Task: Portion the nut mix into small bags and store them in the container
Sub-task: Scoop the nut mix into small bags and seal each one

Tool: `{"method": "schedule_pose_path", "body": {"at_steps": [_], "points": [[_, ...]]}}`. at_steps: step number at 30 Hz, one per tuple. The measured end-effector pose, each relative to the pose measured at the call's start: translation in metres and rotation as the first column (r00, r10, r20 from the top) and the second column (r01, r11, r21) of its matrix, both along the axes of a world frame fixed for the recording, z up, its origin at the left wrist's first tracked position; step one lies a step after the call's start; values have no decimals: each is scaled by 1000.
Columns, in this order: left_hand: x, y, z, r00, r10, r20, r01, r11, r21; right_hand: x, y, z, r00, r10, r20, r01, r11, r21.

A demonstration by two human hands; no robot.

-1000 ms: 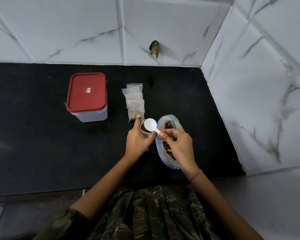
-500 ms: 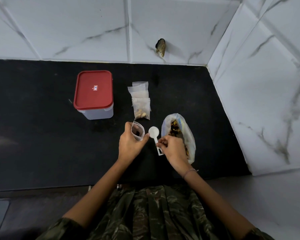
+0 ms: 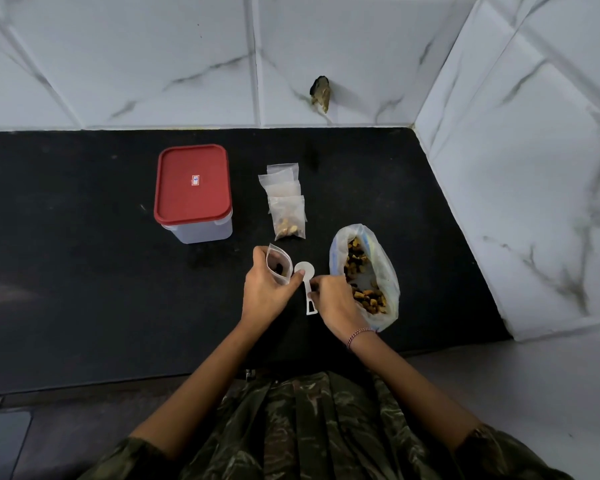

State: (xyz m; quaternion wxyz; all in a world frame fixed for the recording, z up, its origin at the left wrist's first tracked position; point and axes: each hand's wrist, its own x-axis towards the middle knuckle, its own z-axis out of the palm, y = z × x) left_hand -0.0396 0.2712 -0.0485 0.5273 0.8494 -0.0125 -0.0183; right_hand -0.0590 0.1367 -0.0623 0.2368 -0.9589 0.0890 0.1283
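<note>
Nut mix (image 3: 355, 263) by my right hand (image 3: 336, 303), pinched on the spoon (image 3: 304, 270); my left hand (image 3: 265, 292) curled round a small bag (image 3: 277, 263).

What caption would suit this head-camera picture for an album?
Left hand holds a small bag open; right hand pinches a white scoop beside the nut mix bag.

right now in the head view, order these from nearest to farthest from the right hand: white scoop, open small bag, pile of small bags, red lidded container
From the right hand:
1. white scoop, handle pinched in its fingers
2. open small bag, just left, in the left hand
3. pile of small bags, farther back toward the wall
4. red lidded container, back left
</note>
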Motion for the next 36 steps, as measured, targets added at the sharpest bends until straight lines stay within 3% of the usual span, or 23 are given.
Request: {"method": "schedule_pose_path", "body": {"at_steps": [4, 7, 10, 13, 16, 21, 24, 27, 36], "points": [[2, -2, 3, 1000, 0, -4, 0, 998, -56, -3, -5, 17, 999, 9, 49, -11, 999, 52], [4, -3, 5, 1000, 10, -19, -12, 995, -95, -6, -13, 34, 986, -78, 148, 43, 972, 229], [7, -6, 11, 999, -13, -38, 7, 987, -159, -12, -11, 42, 976, -195, 98, 126, 871, 475], [9, -12, 17, 994, -54, -94, 29, 966, -255, -17, 0, 42, 990, -140, 26, 94, 782, 616], [12, -18, 22, 987, -91, -130, 46, 948, -316, -14, 10, 39, 989, -118, 91, 39, 793, 609], [13, -26, 34, 967, -180, -177, 115, 938, -326, -2, 7, 45, 960, -224, 168, 78, 790, 608], [10, -26, 42, 953, -229, -197, 138, 910, -392, 2, -1, 52, 959, -253, 125, 100, 719, 688], [7, -24, 48, 976, -142, -163, 43, 866, -499, 4, -8, 54, 968, -241, 68, 95, 605, 791], [5, -22, 53, 996, 66, -68, -92, 832, -547, 10, -19, 58, 985, -168, -36, 112, 470, 876]]}}
